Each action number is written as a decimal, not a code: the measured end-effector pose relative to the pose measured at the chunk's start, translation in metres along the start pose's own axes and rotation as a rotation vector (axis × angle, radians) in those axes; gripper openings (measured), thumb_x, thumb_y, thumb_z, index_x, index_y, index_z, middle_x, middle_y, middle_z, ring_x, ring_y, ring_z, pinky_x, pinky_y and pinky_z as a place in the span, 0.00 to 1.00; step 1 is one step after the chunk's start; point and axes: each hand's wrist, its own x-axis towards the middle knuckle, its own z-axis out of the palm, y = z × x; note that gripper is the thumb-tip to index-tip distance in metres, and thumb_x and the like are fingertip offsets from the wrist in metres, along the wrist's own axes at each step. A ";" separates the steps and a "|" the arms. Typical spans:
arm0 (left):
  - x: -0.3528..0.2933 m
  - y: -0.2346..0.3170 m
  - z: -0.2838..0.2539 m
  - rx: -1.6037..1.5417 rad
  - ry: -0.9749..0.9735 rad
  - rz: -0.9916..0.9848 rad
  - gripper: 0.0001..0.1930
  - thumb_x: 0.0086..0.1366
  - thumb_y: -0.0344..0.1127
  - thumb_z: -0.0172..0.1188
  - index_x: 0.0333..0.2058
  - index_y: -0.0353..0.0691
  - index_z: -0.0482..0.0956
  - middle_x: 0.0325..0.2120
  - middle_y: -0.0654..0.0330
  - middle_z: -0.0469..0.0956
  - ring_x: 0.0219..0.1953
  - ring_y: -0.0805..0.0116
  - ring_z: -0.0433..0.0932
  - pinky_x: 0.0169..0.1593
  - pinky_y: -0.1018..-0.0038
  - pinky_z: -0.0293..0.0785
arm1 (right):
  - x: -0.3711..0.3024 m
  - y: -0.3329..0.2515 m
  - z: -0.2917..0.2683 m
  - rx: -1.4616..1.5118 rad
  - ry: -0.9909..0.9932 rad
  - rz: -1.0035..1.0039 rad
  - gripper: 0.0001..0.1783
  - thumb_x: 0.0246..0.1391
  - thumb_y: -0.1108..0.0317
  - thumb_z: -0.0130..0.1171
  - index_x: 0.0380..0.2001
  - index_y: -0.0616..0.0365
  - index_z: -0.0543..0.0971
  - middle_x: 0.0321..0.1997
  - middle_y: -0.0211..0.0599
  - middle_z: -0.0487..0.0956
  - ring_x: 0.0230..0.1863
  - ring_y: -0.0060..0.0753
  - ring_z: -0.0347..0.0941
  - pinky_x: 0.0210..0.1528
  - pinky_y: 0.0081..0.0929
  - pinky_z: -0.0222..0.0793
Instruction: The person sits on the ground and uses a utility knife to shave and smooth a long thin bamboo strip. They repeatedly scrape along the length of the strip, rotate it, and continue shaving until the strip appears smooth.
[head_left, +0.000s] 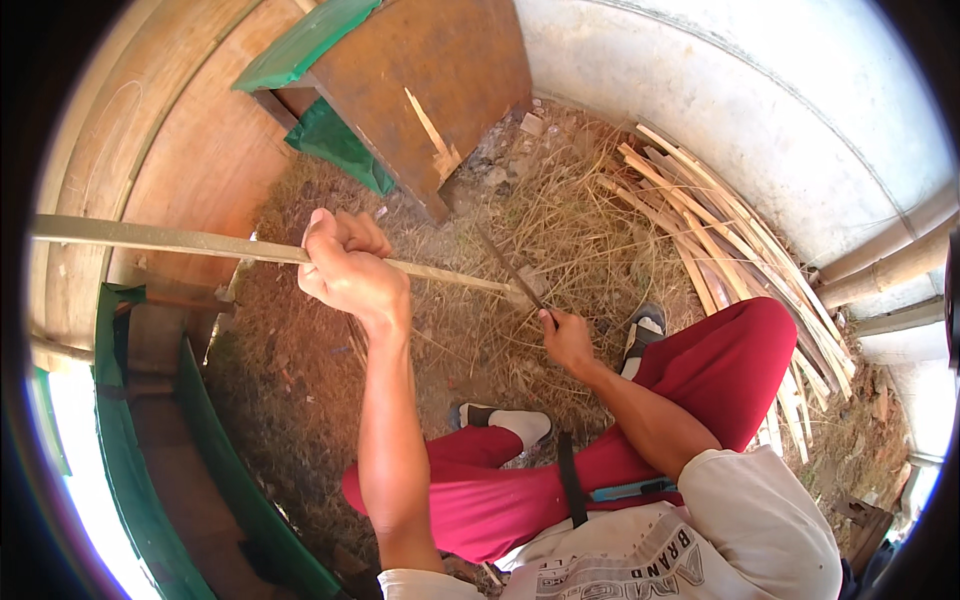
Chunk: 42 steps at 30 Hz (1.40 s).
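My left hand [350, 265] is closed round a long, pale strip of wood or bamboo [190, 238], out in front of me. The strip runs from the far left edge to the middle, sloping slightly down to the right. My right hand [570, 342], lower and further right, grips a long dark knife [512, 268] by its handle. Its blade points up and to the left, away from me. At the strip's right end the blade and strip overlap; whether they touch I cannot tell. My fingers hide the knife's handle for the most part.
Split strips [720, 220] lie in a long pile along the pale wall [720, 70] at right. A brown wooden cabinet [430, 80] with green sheeting stands ahead. Dry straw [570, 190] covers the ground. A green-edged wooden frame [150, 450] is at lower left. My bent legs are close below.
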 end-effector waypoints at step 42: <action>0.015 0.001 -0.013 -0.110 -0.100 -0.099 0.22 0.64 0.36 0.50 0.13 0.44 0.52 0.10 0.68 0.51 0.13 0.77 0.48 0.19 0.72 0.39 | 0.058 -0.010 0.054 -0.106 -0.227 -0.245 0.32 0.76 0.51 0.37 0.30 0.69 0.77 0.17 0.60 0.75 0.21 0.65 0.74 0.27 0.54 0.69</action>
